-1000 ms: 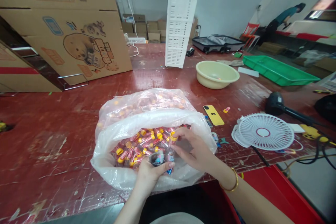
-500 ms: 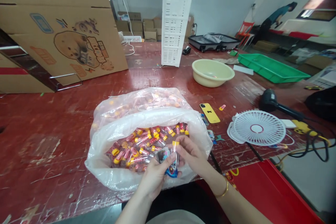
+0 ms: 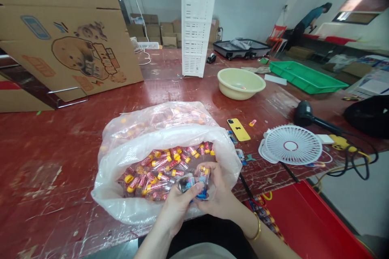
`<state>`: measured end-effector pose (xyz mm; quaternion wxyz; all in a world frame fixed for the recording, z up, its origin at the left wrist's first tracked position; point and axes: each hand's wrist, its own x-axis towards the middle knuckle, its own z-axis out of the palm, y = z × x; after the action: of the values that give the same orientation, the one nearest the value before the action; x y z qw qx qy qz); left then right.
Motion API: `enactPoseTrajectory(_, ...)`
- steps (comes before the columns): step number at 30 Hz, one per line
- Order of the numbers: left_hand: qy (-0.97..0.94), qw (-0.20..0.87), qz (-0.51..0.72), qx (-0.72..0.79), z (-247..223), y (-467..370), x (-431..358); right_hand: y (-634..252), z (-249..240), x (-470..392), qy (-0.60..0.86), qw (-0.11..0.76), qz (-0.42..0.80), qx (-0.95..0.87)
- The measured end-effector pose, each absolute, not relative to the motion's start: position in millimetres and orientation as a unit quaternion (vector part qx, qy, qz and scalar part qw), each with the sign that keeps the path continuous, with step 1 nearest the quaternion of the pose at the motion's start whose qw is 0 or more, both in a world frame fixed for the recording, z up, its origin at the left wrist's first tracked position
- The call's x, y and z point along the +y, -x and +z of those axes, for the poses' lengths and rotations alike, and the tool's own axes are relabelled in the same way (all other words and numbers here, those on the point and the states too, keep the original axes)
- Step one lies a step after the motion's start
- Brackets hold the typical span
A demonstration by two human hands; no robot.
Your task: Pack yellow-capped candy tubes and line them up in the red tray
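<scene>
Red scuffed surface (image 3: 60,137) carries a clear plastic bag (image 3: 127,206) heaped with yellow-capped tubes (image 3: 158,166); at its mouth, left hand (image 3: 179,206) and right hand (image 3: 217,194) together pinch a small tube (image 3: 203,178), which could slip back into the heap if either grip loosens.

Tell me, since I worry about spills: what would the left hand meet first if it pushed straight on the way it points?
Probably the pile of small yellow-capped tubes inside the open plastic bag. The left hand points up into the bag's mouth; depth is unclear.
</scene>
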<state>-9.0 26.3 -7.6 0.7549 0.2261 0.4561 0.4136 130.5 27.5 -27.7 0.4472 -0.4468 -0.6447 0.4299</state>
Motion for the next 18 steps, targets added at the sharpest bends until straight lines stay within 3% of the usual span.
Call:
enactPoseTrajectory(12,-0.253,0.736,0.428,0.459,-12.4,5.3,25.6,-132.7,-26.3,23.8,0.452,0.45,0.428,-0.64)
enactPoseTrajectory(18,-0.303,0.71,0.401,0.494,-11.9,0.1,20.7,-147.6,-17.6,25.3,0.405,0.477,0.537,-0.566)
